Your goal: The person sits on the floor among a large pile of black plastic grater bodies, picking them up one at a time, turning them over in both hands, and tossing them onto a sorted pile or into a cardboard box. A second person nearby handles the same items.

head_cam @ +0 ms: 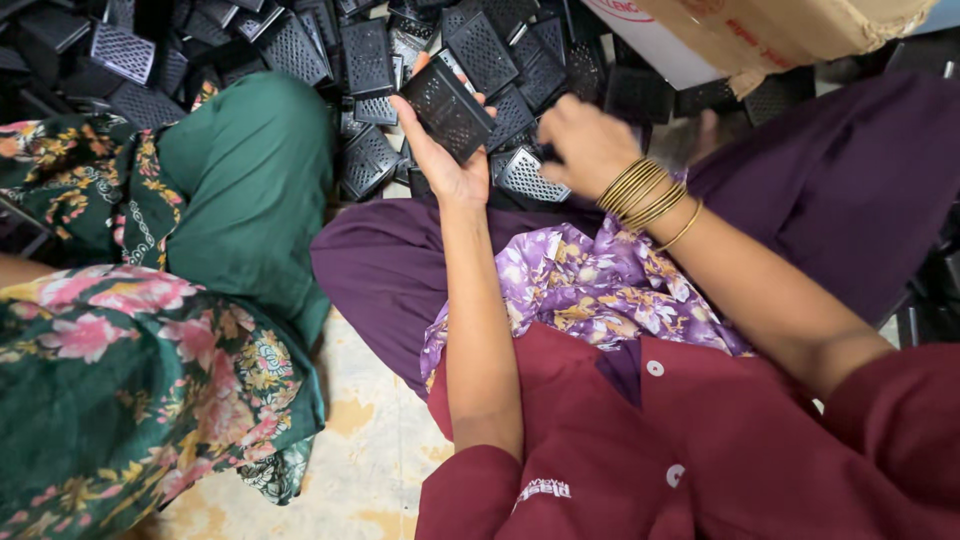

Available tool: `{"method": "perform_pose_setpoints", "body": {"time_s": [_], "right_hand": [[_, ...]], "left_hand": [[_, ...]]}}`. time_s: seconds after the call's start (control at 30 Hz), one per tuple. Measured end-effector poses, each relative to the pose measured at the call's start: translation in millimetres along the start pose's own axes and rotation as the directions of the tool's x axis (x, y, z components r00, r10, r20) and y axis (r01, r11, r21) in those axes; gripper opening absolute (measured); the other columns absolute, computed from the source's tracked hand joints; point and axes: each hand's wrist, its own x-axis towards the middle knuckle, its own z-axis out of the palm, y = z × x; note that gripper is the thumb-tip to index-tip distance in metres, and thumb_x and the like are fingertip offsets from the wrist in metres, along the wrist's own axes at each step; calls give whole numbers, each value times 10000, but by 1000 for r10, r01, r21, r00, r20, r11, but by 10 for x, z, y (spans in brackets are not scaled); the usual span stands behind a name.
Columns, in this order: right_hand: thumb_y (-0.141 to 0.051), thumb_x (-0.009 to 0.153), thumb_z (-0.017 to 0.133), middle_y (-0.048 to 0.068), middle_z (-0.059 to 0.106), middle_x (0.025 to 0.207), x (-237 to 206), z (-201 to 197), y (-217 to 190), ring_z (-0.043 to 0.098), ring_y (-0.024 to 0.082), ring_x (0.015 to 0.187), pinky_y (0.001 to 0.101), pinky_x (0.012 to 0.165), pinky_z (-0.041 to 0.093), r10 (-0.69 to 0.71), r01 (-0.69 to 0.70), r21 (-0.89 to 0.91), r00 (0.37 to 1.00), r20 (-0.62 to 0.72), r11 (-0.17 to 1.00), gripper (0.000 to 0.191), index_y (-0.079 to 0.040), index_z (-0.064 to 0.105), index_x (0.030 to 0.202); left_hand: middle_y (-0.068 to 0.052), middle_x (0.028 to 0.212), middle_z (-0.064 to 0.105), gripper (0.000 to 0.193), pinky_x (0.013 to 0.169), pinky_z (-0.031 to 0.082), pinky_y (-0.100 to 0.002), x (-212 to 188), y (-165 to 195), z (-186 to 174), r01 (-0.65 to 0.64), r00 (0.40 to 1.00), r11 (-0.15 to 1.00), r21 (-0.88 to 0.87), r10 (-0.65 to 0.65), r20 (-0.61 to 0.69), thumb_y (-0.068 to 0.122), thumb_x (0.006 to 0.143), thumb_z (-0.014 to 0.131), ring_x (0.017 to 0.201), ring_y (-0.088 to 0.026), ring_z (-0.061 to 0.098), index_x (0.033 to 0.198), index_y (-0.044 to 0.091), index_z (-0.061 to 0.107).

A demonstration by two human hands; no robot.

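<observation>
My left hand [440, 160] is raised palm up and grips a black perforated rectangular grille piece [448, 108], tilted, above my lap. My right hand [585, 145], with several gold bangles on the wrist, reaches down with curled fingers into the pile of similar black grille pieces [500, 60] just right of the left hand. What its fingertips touch is hidden. One silver-faced grille [530, 178] lies between the two hands.
A person in green trousers and a floral green garment [240, 190] sits close on my left. A cardboard box [760, 35] hangs over the pile at top right. My purple trousers [840, 170] and patterned purple cloth [590, 285] fill the lap; worn pale floor [370, 440] shows below.
</observation>
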Motion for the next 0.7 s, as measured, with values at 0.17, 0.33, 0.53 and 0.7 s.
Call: {"method": "perform_pose_setpoints", "body": {"time_s": [0.17, 0.33, 0.53, 0.7], "right_hand": [[-217, 673, 818, 96, 651, 985, -14, 387, -232, 658, 324, 949, 448, 774, 549, -19, 28, -164, 998, 52, 986, 432, -96, 659, 1056], [-197, 784, 809, 103, 708, 848, 151, 177, 132, 687, 309, 832, 439, 709, 552, 4, -15, 167, 998, 63, 986, 189, -78, 705, 888], [-205, 965, 763, 64, 713, 795, 334, -207, 331, 669, 143, 676, 313, 630, 528, 238, -195, 595, 971, 7, 779, 218, -24, 642, 976], [-157, 956, 801, 100, 690, 854, 380, -293, 59, 705, 154, 754, 296, 690, 557, 310, -132, 573, 924, -224, 809, 250, -13, 596, 950]], "left_hand": [[-133, 1064, 693, 628, 723, 619, -436, 4, 22, 16, 2, 1000, 1000, 2, -2, 14, 581, 1074, 420, 839, -266, 715, 1504, 127, 486], [-151, 1053, 691, 651, 719, 614, -429, 41, 48, 31, -21, 1000, 999, 43, 20, 24, 589, 1078, 425, 821, -267, 708, 1504, 102, 495], [-137, 1021, 681, 646, 680, 605, -413, 36, 115, 24, -46, 998, 998, 53, 48, -47, 587, 1048, 430, 798, -266, 705, 1460, 94, 508], [-81, 1012, 627, 609, 651, 572, -362, 34, -131, 7, 80, 995, 892, 445, -43, -93, 565, 1061, 488, 776, -208, 659, 1430, 84, 537]]}}
